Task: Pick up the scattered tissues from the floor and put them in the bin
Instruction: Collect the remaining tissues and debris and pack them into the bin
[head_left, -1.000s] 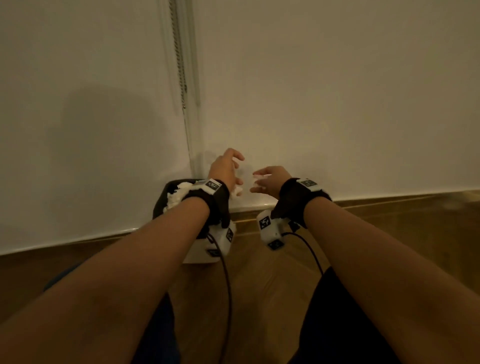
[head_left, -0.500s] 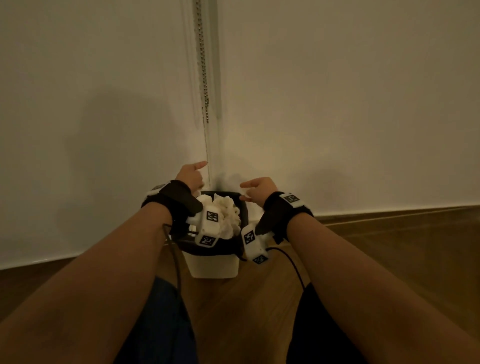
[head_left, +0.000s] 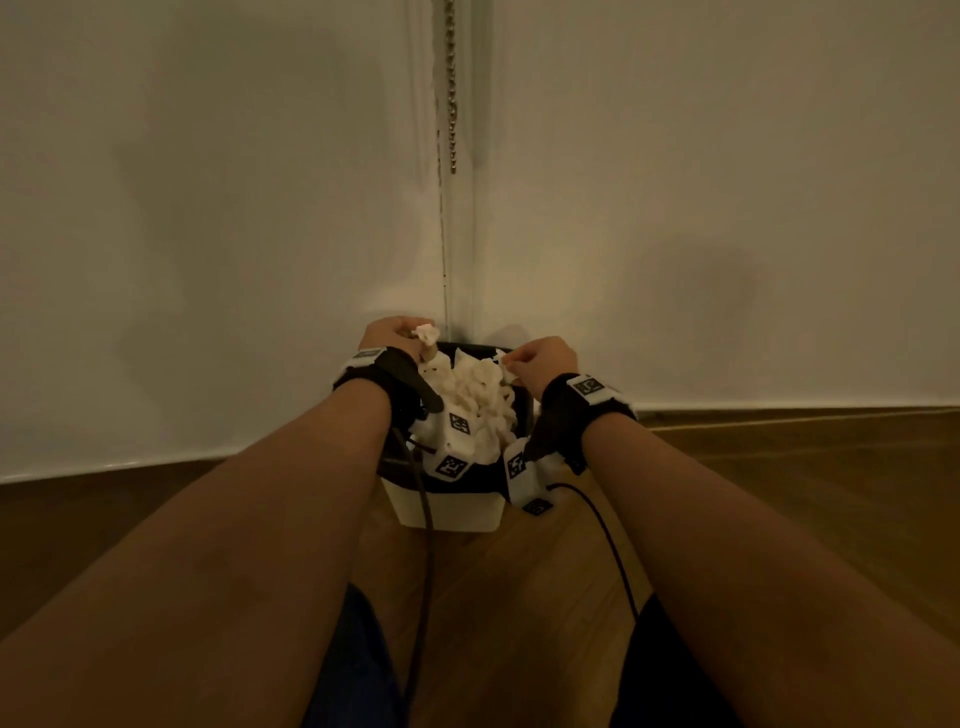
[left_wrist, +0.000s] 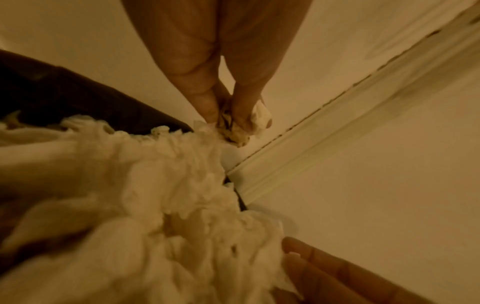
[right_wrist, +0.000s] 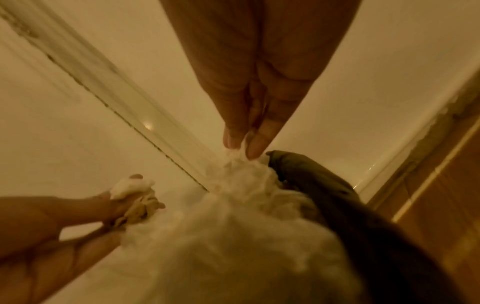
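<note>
A small white bin (head_left: 447, 512) with a dark liner stands against the wall, heaped with crumpled white tissues (head_left: 475, 395). My left hand (head_left: 397, 332) hovers over the bin's far left corner and pinches a crumpled tissue (left_wrist: 235, 127) between thumb and fingers. My right hand (head_left: 535, 358) is over the far right side of the heap, its fingertips (right_wrist: 253, 150) pinching a tuft of tissue (right_wrist: 239, 158) at the top of the pile. The liner's rim (right_wrist: 311, 176) shows beside the heap.
A white wall (head_left: 727, 208) rises right behind the bin, with a vertical frame strip and a hanging bead chain (head_left: 452, 88). Wooden floor (head_left: 779, 493) spreads to both sides. Cables run from the wrist cameras down past my legs (head_left: 358, 665).
Both hands came down onto the bin's heap. The left now pinches a tissue at the far left corner, and the right has closed its fingertips on the pile's top.
</note>
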